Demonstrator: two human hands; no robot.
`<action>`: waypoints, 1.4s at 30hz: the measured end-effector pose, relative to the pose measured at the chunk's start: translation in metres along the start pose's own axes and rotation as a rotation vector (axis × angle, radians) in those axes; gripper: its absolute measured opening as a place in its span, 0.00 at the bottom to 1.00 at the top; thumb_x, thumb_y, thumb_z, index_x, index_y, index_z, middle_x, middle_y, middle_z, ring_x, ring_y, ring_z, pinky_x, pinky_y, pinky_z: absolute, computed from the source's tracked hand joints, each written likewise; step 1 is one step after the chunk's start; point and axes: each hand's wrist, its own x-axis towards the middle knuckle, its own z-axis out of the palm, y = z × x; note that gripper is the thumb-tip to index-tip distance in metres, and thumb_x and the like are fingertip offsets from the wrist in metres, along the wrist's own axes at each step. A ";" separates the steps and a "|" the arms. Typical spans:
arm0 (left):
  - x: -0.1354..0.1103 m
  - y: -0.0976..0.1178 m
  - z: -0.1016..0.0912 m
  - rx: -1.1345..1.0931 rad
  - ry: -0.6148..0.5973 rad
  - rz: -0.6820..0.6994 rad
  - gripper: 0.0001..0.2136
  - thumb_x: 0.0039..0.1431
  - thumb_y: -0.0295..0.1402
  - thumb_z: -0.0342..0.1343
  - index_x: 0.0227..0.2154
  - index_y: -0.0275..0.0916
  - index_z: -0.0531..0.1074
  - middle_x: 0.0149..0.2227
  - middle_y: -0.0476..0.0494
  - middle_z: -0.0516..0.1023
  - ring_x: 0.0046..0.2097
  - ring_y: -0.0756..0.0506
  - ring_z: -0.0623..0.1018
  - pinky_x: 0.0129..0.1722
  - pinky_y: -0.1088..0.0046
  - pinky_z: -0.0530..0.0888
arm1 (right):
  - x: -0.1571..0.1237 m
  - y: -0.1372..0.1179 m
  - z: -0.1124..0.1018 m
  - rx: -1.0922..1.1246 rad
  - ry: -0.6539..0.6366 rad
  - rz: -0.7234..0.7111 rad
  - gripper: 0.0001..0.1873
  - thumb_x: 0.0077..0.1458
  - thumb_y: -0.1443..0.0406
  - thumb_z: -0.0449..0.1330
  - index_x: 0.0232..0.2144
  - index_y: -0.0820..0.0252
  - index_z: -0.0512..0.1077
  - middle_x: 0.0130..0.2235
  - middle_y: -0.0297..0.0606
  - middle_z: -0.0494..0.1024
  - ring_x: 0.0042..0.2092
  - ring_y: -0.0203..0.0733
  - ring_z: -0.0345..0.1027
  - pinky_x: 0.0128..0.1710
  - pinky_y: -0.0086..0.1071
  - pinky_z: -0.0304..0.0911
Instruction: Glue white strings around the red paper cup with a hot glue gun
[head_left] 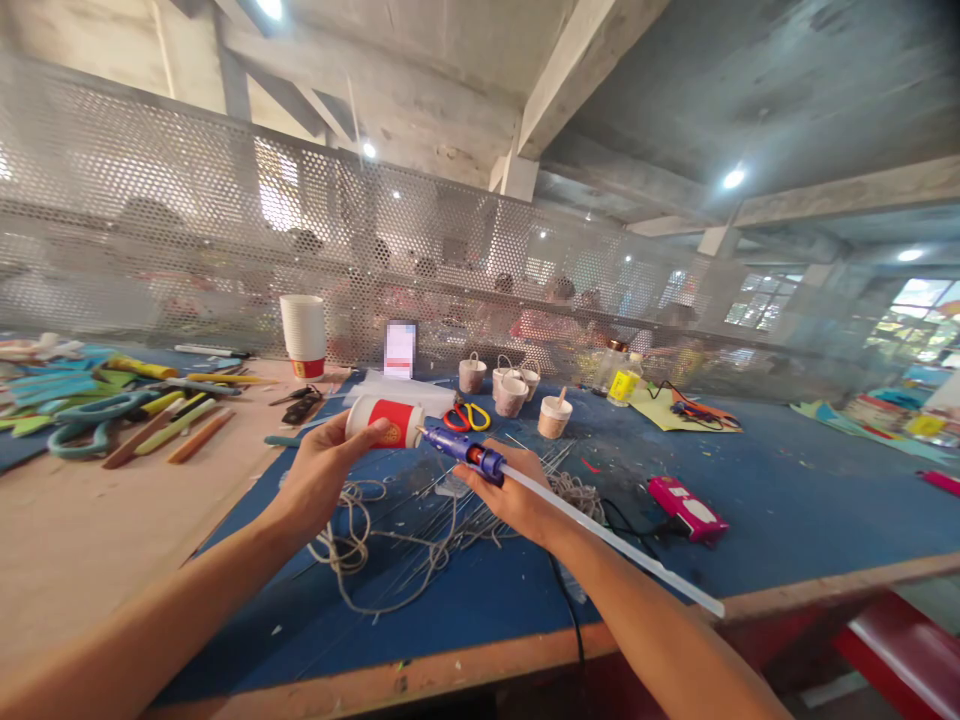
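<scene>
The left hand (319, 460) grips a paper cup (395, 417) sideways, its long axis running left to right above the blue table (780, 480). The right hand (517, 500) grasps a glue gun (459, 448) — nozzle (423, 432) pointing left at the cup's end, glue stick (611, 526) slanting back toward lower right.

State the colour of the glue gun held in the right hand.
The glue gun is bluish purple, seen best in the head view.

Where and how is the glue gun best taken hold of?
The glue gun is probably best gripped low on its body, from the right, as the right hand grips it: its nozzle, possibly hot, points left toward the cup, and the long glue stick juts from the rear.
</scene>
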 end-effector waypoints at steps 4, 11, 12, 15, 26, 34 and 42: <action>-0.001 0.001 0.002 0.008 0.006 -0.006 0.19 0.45 0.43 0.74 0.38 0.39 0.84 0.37 0.41 0.88 0.38 0.39 0.84 0.42 0.67 0.78 | 0.001 -0.001 -0.001 0.000 0.003 0.006 0.17 0.66 0.52 0.58 0.32 0.57 0.72 0.28 0.35 0.79 0.28 0.38 0.70 0.28 0.29 0.59; -0.001 0.001 0.001 0.010 -0.007 0.007 0.15 0.46 0.41 0.73 0.36 0.40 0.84 0.37 0.43 0.88 0.39 0.40 0.83 0.40 0.70 0.78 | 0.000 0.000 -0.001 0.005 0.014 0.008 0.16 0.66 0.52 0.58 0.33 0.57 0.73 0.29 0.36 0.79 0.29 0.40 0.72 0.29 0.30 0.60; -0.001 0.000 0.001 0.007 -0.015 0.008 0.13 0.48 0.40 0.72 0.36 0.40 0.84 0.37 0.44 0.88 0.39 0.41 0.83 0.41 0.71 0.77 | 0.000 0.000 -0.001 0.009 0.018 0.010 0.16 0.66 0.52 0.58 0.33 0.57 0.73 0.29 0.36 0.79 0.29 0.40 0.72 0.30 0.30 0.61; -0.001 -0.001 0.000 0.006 -0.022 0.004 0.12 0.49 0.39 0.72 0.36 0.40 0.83 0.37 0.44 0.88 0.39 0.42 0.83 0.42 0.71 0.76 | 0.000 -0.001 -0.001 0.021 0.024 0.010 0.17 0.66 0.52 0.58 0.33 0.57 0.72 0.28 0.36 0.79 0.29 0.40 0.71 0.30 0.30 0.61; -0.002 0.000 -0.001 0.037 -0.052 0.008 0.15 0.52 0.40 0.71 0.39 0.38 0.83 0.39 0.42 0.87 0.41 0.41 0.82 0.46 0.69 0.75 | 0.002 -0.003 -0.005 0.033 0.019 0.024 0.17 0.67 0.52 0.58 0.31 0.57 0.71 0.28 0.36 0.78 0.28 0.39 0.71 0.30 0.30 0.61; -0.002 -0.001 -0.002 0.051 -0.067 -0.011 0.16 0.51 0.42 0.71 0.40 0.39 0.82 0.38 0.44 0.87 0.39 0.42 0.81 0.41 0.70 0.75 | 0.002 -0.002 -0.006 0.032 0.020 0.031 0.16 0.66 0.53 0.59 0.31 0.57 0.71 0.27 0.35 0.78 0.27 0.38 0.71 0.29 0.29 0.60; -0.001 -0.003 -0.002 0.059 -0.096 -0.002 0.14 0.53 0.41 0.70 0.39 0.38 0.82 0.37 0.44 0.87 0.38 0.42 0.81 0.42 0.68 0.74 | 0.003 -0.003 -0.008 0.026 0.023 0.058 0.16 0.66 0.52 0.59 0.32 0.57 0.73 0.29 0.36 0.80 0.29 0.40 0.73 0.30 0.29 0.60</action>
